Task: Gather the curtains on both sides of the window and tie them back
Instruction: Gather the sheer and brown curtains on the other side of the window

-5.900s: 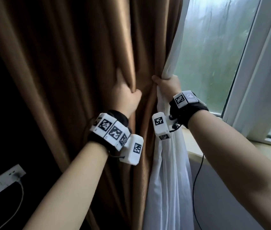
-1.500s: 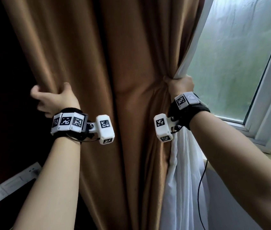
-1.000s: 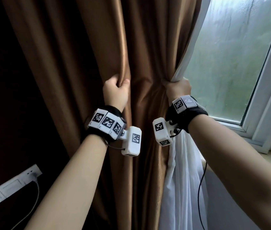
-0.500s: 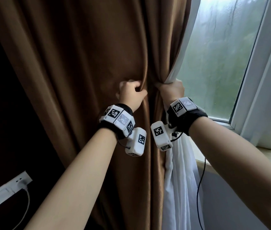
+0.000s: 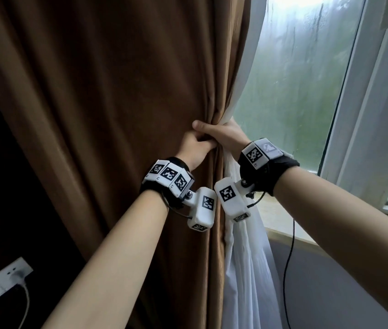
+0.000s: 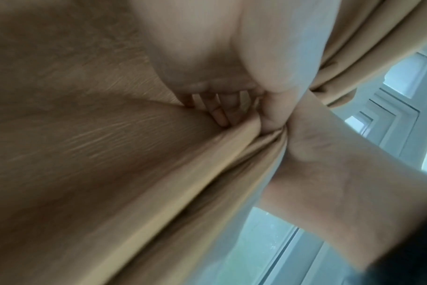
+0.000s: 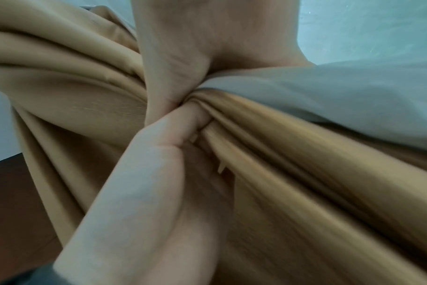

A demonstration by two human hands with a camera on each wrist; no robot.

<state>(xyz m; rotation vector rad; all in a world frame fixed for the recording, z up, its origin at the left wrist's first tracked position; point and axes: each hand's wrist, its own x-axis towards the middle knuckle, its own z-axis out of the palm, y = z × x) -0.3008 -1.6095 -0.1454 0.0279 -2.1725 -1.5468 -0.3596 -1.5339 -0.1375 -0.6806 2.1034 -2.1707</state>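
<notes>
**curtainfan:** While bunching the brown curtain (image 5: 117,115) at the window's left edge, left hand (image 5: 194,150) curled tight round a fold, right hand (image 5: 223,136) closed round the gathered neck, brown cloth and the white sheer (image 5: 242,257) together. Knuckles touching, thumb of the right lying over the left. Next step?

**drape_dave:** Probably one more sweep. Looks only part gathered: lots of brown cloth spread out toward the left edge, away from the glass (image 5: 295,91). Long axis of the bundle runs straight up and down, passing through the right fist, so any tie would have to wrap across it at that height. Left hand nearer the loose cloth, so likely the one to let go and reach. Right better kept clamped as the anchor.

**curtainfan:** Tieback anywhere?

**drape_dave:** Can't spot one. Just a wall socket (image 5: 0,281) low on the left and a black cable (image 5: 291,257) hanging under the sill (image 5: 283,224). Other side of the window not in view.
</notes>
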